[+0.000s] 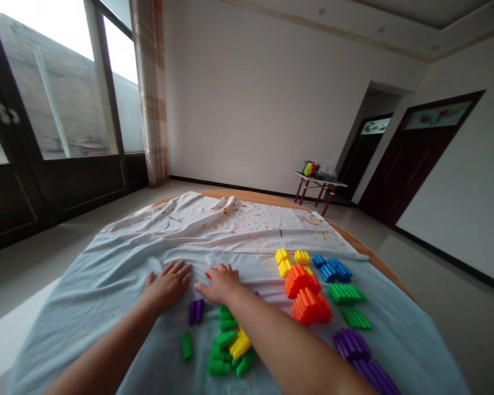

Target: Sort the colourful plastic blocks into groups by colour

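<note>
My left hand (170, 282) lies on the light blue cloth with its fingers stretched out and nothing in it. To its right, my right hand (220, 282) is curled palm down over an orange-red toy block (208, 276). Only a small bit of that block shows between thumb and forefinger; the rest is hidden. Just below the hands lies a pair of purple blocks (196, 311). A single green block (187, 346) rests nearer to me. Beside my right forearm is a loose heap of green blocks (220, 366) with some yellow blocks (241, 344) among them.
Bundled blocks stand on the right: yellow (283, 257), orange-red (307, 304), blue (335, 271), green (347, 294) and purple (352, 344). A crumpled floral white cloth (263, 222) covers the round table's far side. A small table (327, 181) with a colourful bag stands beyond.
</note>
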Action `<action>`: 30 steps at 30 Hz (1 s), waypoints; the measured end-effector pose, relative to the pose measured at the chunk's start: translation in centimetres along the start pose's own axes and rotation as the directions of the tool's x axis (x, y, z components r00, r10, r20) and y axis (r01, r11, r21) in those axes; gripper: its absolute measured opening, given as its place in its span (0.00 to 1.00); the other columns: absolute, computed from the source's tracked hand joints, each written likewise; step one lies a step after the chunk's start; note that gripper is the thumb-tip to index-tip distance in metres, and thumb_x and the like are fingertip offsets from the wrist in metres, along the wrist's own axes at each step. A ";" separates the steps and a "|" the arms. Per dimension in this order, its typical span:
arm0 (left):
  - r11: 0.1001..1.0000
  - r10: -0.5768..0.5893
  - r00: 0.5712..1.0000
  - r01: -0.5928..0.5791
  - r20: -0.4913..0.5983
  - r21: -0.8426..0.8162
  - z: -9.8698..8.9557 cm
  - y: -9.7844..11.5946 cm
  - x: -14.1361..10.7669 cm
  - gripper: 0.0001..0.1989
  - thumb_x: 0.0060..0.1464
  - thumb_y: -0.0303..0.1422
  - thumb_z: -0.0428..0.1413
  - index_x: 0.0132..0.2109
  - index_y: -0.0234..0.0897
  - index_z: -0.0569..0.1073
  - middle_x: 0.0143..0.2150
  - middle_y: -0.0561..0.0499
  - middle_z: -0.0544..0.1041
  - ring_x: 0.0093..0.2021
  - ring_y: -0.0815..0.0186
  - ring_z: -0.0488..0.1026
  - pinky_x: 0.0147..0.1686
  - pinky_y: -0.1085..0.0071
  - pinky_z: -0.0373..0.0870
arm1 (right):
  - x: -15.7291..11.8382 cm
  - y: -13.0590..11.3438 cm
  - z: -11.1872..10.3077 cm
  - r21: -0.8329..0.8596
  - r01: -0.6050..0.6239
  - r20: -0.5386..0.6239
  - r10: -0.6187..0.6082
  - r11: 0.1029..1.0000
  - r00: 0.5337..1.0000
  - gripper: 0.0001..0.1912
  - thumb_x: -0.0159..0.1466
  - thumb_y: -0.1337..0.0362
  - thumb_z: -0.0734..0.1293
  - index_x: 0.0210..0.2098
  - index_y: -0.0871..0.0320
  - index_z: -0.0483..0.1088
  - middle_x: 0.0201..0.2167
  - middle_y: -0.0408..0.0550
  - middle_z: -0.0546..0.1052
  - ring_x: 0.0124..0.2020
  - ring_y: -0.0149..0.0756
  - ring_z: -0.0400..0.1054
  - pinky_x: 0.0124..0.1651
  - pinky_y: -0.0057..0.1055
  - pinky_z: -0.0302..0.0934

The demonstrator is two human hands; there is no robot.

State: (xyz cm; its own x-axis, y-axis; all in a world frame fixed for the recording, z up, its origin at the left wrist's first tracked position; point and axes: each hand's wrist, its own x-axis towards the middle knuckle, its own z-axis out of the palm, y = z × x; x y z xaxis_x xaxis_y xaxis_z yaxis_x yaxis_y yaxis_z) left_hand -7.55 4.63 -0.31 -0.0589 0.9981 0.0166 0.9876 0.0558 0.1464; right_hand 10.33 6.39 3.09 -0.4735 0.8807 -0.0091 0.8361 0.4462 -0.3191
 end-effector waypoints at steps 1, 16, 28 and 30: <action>1.000 0.001 1.000 -0.001 0.011 -0.002 0.0 0.0 0.1 0.24 0.60 0.38 0.38 0.61 0.49 0.61 0.67 0.49 0.54 0.66 0.51 0.47 0.55 0.34 0.42 | -0.7 -0.8 0.1 -0.010 0.040 0.007 -0.040 0.999 0.999 0.26 0.57 0.41 0.58 0.46 0.50 0.69 0.50 0.52 0.69 0.53 0.50 0.60 0.52 0.51 0.55; 0.994 -0.101 0.994 0.099 0.046 0.047 0.1 0.5 2.2 0.28 0.60 0.44 0.35 0.65 0.45 0.53 0.68 0.49 0.46 0.66 0.47 0.42 0.55 0.33 0.30 | -11.1 0.6 -3.4 -0.110 0.224 0.189 -0.201 0.968 0.961 0.16 0.59 0.53 0.61 0.43 0.49 0.72 0.45 0.51 0.73 0.51 0.50 0.63 0.54 0.52 0.53; 0.987 0.161 0.985 -0.161 0.062 -0.008 0.9 5.8 -2.1 0.25 0.61 0.40 0.39 0.64 0.47 0.55 0.68 0.52 0.49 0.67 0.58 0.43 0.62 0.47 0.38 | -8.4 4.3 -3.9 -0.053 -0.160 0.164 0.166 0.986 0.972 0.30 0.61 0.45 0.56 0.54 0.57 0.65 0.57 0.60 0.64 0.58 0.55 0.56 0.54 0.57 0.52; 0.984 0.170 0.984 -0.166 0.055 -0.071 0.9 5.5 -1.9 0.25 0.60 0.39 0.39 0.64 0.47 0.56 0.68 0.52 0.49 0.67 0.58 0.42 0.62 0.47 0.36 | -9.7 3.9 -4.1 -0.060 -0.100 0.191 0.110 0.993 0.975 0.29 0.62 0.45 0.55 0.53 0.56 0.66 0.55 0.59 0.66 0.57 0.55 0.58 0.53 0.57 0.54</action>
State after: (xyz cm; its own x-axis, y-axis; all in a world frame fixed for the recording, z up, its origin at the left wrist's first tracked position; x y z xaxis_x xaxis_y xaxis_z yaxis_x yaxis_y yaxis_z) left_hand -1.87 3.05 -0.38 0.1176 0.9930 -0.0136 0.9709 -0.1121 0.2117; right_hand 19.31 0.23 5.87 -0.4227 0.8779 -0.2250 0.8945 0.3643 -0.2590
